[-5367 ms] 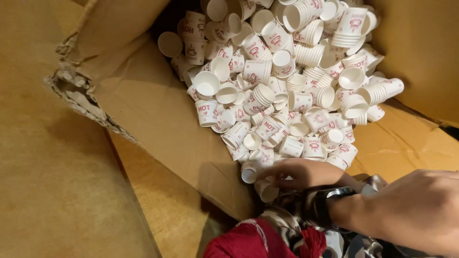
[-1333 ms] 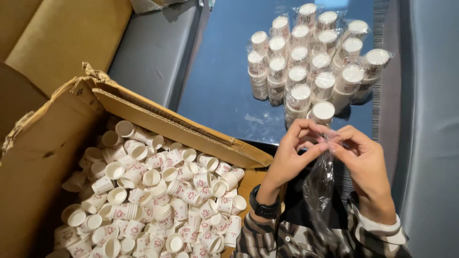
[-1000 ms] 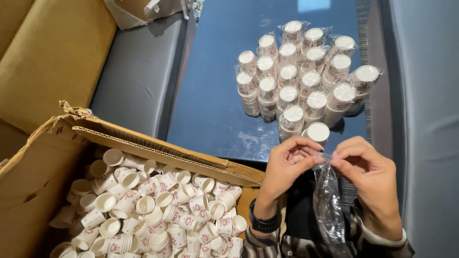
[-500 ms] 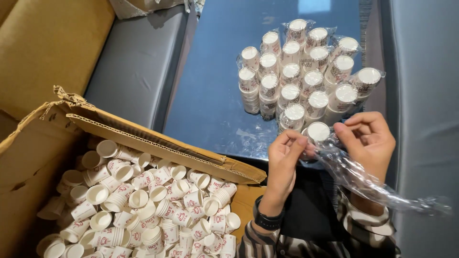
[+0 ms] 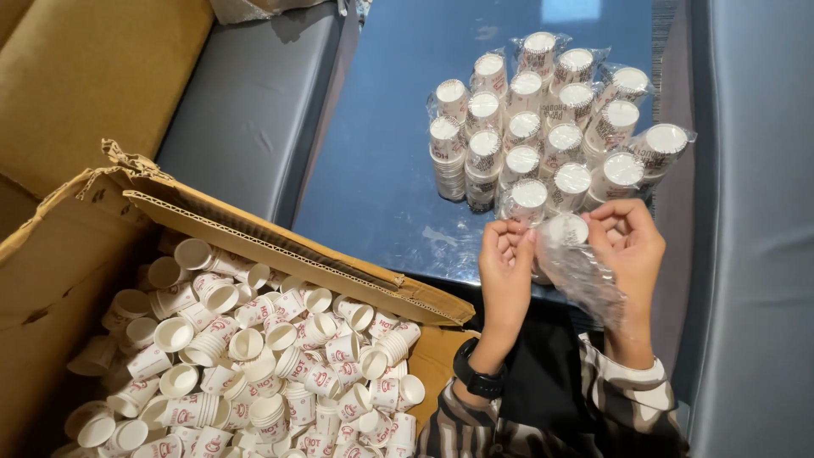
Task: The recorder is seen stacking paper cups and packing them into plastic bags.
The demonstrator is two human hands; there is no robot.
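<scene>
1. My left hand (image 5: 506, 267) and right hand (image 5: 629, 246) pinch a clear plastic bag (image 5: 581, 270) holding a cup stack (image 5: 566, 230), fingers clamped, at the table's (image 5: 381, 161) near edge.
2. Bagged cup stacks (image 5: 551, 127) stand just beyond.
3. The cardboard box (image 5: 280, 246) holds loose paper cups (image 5: 254, 356).

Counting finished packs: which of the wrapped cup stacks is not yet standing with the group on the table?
The cup stack between both hands, left hand and right hand; its clear bag hangs loose, while the others stand wrapped.

left hand (image 5: 506, 270) raised | right hand (image 5: 628, 246) lowered | plastic bag (image 5: 581, 271) bunched, no longer stretched
</scene>
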